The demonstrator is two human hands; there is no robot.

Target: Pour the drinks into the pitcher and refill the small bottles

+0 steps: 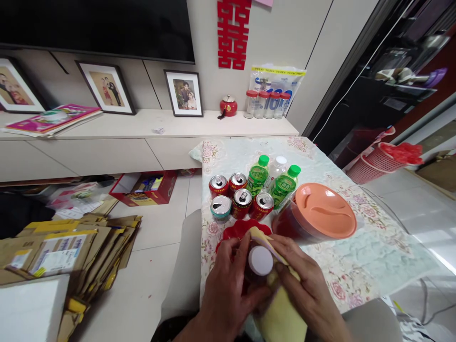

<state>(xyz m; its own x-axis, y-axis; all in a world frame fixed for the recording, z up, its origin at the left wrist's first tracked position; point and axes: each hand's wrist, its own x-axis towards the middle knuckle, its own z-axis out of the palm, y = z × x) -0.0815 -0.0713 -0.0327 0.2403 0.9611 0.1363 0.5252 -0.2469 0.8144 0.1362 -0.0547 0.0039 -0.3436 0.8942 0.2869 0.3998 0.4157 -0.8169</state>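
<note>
– By the flowered tablecloth's (383,259) near edge, what's held?
– The left hand (228,280) grips a white-capped dark bottle (261,261); the right hand (307,278) clasps a yellow cloth (281,316) against it.
– Anything in the way?
– A red dish (237,231) just beyond, partly hidden by the hands. Behind it stand five drink cans (242,204) and two green-capped bottles (284,185), with an orange-lidded container (325,211) to the right.

From where I stand, the cloth (283,313) is yellow edged in purple, the cap (261,260) whitish. Beyond sit four red cans (263,206), a teal can (221,217), green bottles (258,176), a red dish (235,231), an orange lid (326,209). The bench (392,256) is pale green, flowered in pink.
</note>
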